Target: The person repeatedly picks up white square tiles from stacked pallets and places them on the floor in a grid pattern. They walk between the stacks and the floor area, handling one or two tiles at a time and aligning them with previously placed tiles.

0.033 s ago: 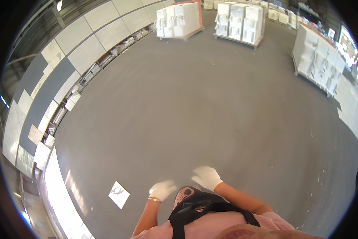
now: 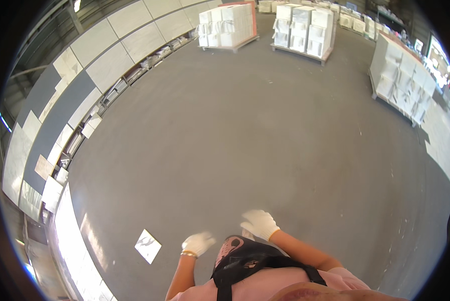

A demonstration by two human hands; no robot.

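Note:
My left hand (image 2: 198,243), in a white work glove with a bracelet at the wrist, hangs low in front of me with its fingers stretched out. Nothing shows in it. My right hand (image 2: 260,224), gloved the same way, is held out in front of my body to the right. Its fingers are extended and somewhat apart, and I see nothing held there. On the floor to the left lies a square white tile (image 2: 148,246) with grey veining; the left hand is nearest to it but apart from it.
Pallets of white stacked blocks or boxes stand at the far side (image 2: 230,27), (image 2: 300,32) and at the right (image 2: 403,75). Along the left runs a display wall of large stone slabs (image 2: 112,65), with a low rack of tiles (image 2: 117,90) at its foot. The floor (image 2: 225,135) is grey.
My left hand has shifted slightly left and its fingers have moved. The right hand stays in nearly the same place. The whole view has shifted a little.

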